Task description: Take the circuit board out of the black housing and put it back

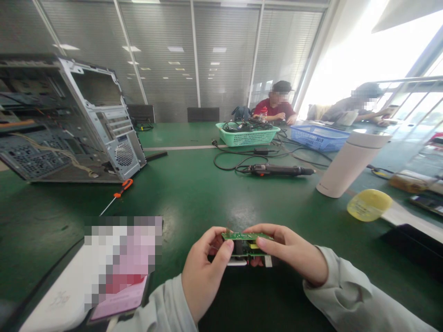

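A small green circuit board assembly [245, 244] is held between both hands near the front of the table, with black and yellow parts between its layers. My left hand [207, 267] grips its left end, thumb on the near side and fingers behind. At the right end, my right hand [289, 249] holds it, with the thumb on the near edge and the index finger along the top. White pieces show at the underside. The remaining fingers of both hands are mostly hidden behind the board.
An open computer case [124, 152] stands at the left, an orange screwdriver [123, 188] before it. Phone [121, 295] lies front left. Beyond are a black power tool [282, 170], green basket [247, 137], blue basket [318, 138], pale tumbler [351, 163] and two people.
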`<act>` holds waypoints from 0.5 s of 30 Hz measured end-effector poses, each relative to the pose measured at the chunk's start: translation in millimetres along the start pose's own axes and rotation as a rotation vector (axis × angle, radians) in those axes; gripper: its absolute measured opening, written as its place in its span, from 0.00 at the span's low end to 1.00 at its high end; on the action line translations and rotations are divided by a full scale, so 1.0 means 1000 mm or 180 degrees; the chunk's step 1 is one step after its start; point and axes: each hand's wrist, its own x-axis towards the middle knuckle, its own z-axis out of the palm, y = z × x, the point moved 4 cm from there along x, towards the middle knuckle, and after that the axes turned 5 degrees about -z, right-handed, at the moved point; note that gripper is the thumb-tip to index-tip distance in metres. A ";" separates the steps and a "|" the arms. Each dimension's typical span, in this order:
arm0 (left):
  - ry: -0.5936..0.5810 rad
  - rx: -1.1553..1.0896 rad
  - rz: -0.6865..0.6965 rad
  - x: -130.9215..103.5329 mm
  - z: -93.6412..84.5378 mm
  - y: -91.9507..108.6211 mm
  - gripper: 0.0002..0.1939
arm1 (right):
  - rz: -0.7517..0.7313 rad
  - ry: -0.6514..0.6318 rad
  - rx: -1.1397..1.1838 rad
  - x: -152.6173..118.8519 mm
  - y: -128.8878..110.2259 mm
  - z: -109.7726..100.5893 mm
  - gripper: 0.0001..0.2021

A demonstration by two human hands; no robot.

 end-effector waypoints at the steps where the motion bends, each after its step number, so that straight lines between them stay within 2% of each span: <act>1: -0.0042 0.0046 0.0015 -0.001 0.001 0.000 0.14 | 0.0003 -0.0107 -0.0115 -0.001 -0.001 0.002 0.31; 6: -0.0254 0.0104 0.0019 -0.003 0.004 0.000 0.12 | -0.0142 -0.0184 -0.0651 -0.003 -0.003 0.010 0.29; 9: -0.0247 0.0089 0.0009 -0.003 0.003 0.000 0.15 | -0.0290 0.0100 -0.1255 -0.009 -0.007 0.007 0.26; 11: -0.0152 0.0078 -0.0060 -0.002 0.001 -0.001 0.18 | -0.0365 0.0696 -0.1877 -0.023 -0.014 -0.009 0.25; 13: -0.0027 0.0103 -0.0125 -0.001 0.001 -0.001 0.18 | -0.0328 0.1657 -0.2666 -0.051 -0.024 -0.039 0.26; 15: 0.0036 0.0193 -0.0098 0.000 0.002 0.000 0.16 | -0.0110 0.2712 -0.3645 -0.092 -0.037 -0.074 0.29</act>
